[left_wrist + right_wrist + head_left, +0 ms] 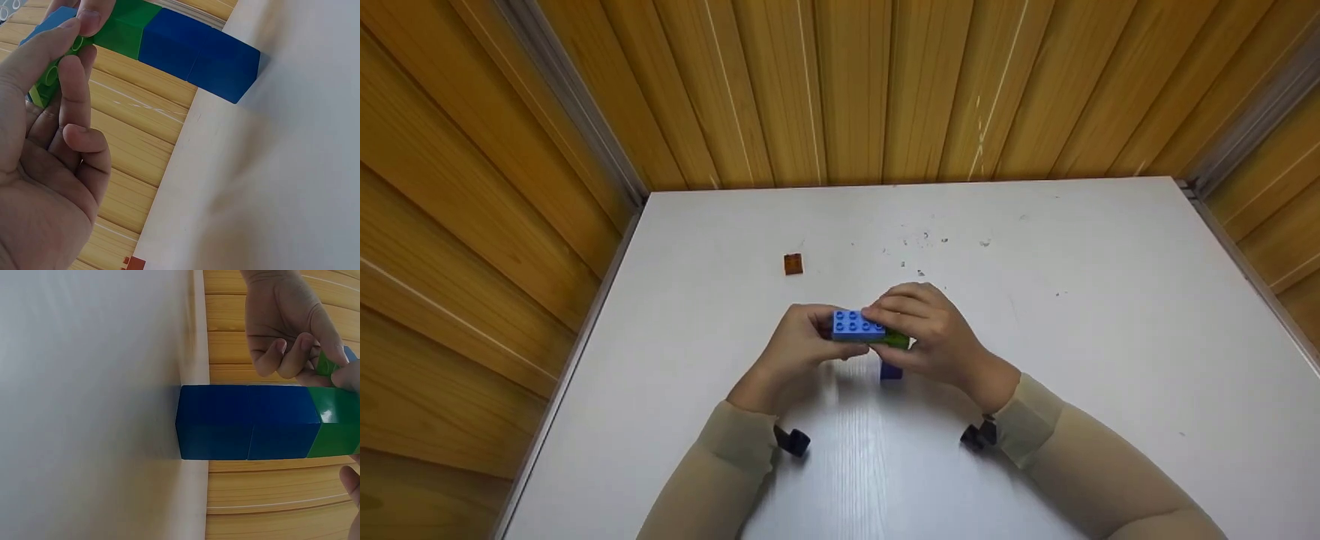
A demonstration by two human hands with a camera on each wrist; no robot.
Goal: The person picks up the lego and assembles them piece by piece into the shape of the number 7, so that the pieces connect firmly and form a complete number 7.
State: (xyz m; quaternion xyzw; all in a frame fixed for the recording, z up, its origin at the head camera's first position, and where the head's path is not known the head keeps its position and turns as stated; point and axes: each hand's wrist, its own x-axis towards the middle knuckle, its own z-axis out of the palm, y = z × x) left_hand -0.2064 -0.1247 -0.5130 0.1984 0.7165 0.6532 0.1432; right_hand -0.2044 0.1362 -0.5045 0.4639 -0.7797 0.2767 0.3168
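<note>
A tower of toy building bricks stands upright on the white table, with two dark blue bricks [247,422] at the bottom and a green brick [332,422] on them. Across its top lie a light green studded brick [48,76] and a light blue brick [847,326], both jutting out to the left. My left hand [802,341] pinches that jutting end between thumb and fingers. From the other side my right hand [937,334] grips the top, fingers over the light blue brick and thumb low near the green. The fingers partly hide how the upper bricks join.
A small orange-brown brick [793,264] lies apart, farther back and left on the white table [720,247]. Dark specks mark the tabletop behind the hands. Wood-patterned walls [855,90] stand behind the table and at both sides.
</note>
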